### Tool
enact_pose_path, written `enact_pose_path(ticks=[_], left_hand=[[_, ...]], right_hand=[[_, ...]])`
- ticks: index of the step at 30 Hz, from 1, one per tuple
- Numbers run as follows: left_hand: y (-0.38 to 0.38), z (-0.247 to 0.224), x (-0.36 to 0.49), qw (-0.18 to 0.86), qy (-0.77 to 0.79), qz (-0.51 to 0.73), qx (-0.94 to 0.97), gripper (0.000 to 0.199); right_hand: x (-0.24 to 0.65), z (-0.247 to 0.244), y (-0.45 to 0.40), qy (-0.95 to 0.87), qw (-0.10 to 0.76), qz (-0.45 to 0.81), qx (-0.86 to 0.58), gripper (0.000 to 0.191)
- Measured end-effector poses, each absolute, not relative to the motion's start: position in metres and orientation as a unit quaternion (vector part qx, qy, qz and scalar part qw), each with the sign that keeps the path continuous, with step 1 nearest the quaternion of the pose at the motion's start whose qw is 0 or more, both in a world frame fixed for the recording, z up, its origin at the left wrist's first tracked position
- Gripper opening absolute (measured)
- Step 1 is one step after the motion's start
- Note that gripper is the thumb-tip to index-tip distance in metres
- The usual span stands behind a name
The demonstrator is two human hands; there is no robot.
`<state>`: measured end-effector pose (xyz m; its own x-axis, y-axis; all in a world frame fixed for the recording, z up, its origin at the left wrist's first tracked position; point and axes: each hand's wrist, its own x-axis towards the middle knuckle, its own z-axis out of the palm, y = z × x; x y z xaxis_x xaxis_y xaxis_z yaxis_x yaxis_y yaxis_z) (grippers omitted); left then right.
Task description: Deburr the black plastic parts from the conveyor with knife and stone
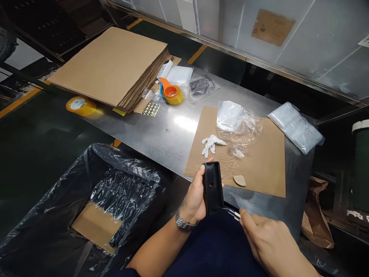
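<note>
Left hand (197, 196) grips one black, hollow, rectangular plastic piece (212, 188) at the near edge of the grey metal table (155, 140); most fingers hidden behind it. Right hand (266, 232) pinches one thin white-handled tool (235, 214); we can't tell whether its tip touches the piece. Right forearm cut off at bottom. Beyond, one flat brown cardboard sheet (266, 154) bears white gloves (211, 145) (one or two, unclear) and one tan rounded chip (239, 180). Farther out, we count two yellow tape rolls (83, 107).

The casing (213, 196) looks plastic; the table (158, 142), glossy metal.
</note>
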<state>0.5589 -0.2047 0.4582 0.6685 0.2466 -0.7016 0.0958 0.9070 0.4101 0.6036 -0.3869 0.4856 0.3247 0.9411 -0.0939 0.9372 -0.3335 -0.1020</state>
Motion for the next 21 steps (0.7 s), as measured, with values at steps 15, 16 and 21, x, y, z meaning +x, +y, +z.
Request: enact_pose_path(ticks=[15,16,21], left_hand=[[-0.209,0.456,0.557,0.868,0.414,0.077,0.263,0.047],[-0.210,0.455,0.557,0.868,0.411,0.081,0.267,0.047],[-0.213,0.452,0.557,0.861,0.418,0.090,0.274,0.046]], right_hand=[[0.594,0.483,-0.383,-0.568,-0.051,0.041,-0.820,0.044],[0.593,0.482,-0.382,-0.565,-0.054,0.040,-0.823,0.044],[0.595,0.475,-0.382,-0.538,-0.024,0.116,-0.834,0.024]])
